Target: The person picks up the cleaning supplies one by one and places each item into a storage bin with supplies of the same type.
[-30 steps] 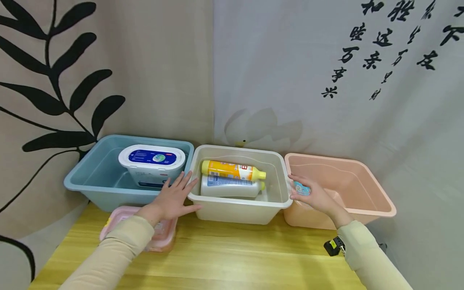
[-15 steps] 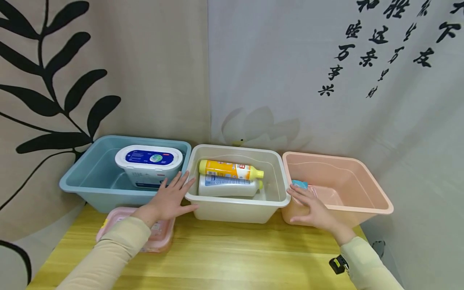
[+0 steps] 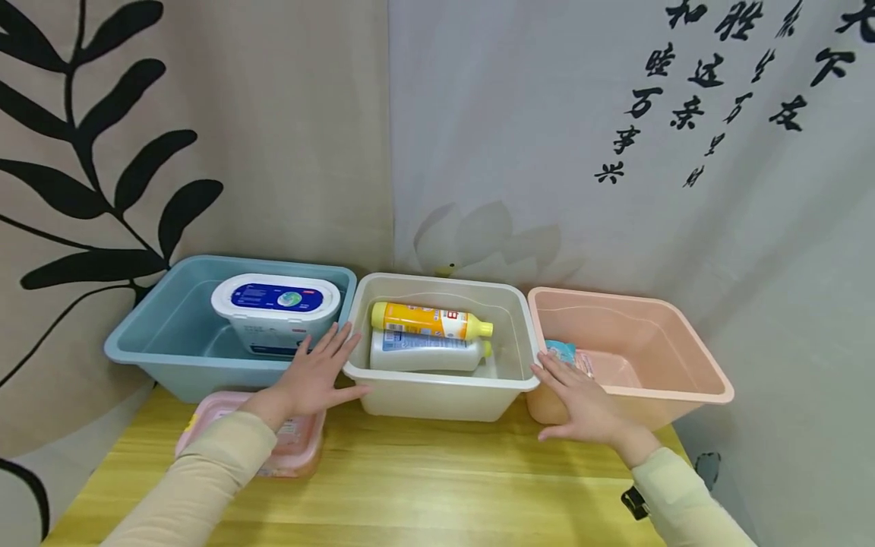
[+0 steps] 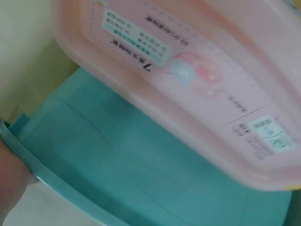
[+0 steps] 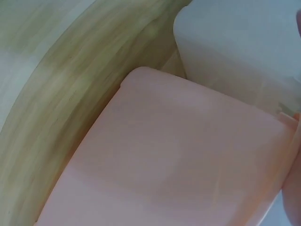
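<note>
Pink box has a label showing "7"; wall characters read 万事兴.

On a table: at frame left, a storage bin, lidded tub inside, plastic box before it; at centre, second bin, two bottles inside; at right, third bin, packet in its left end.
</note>
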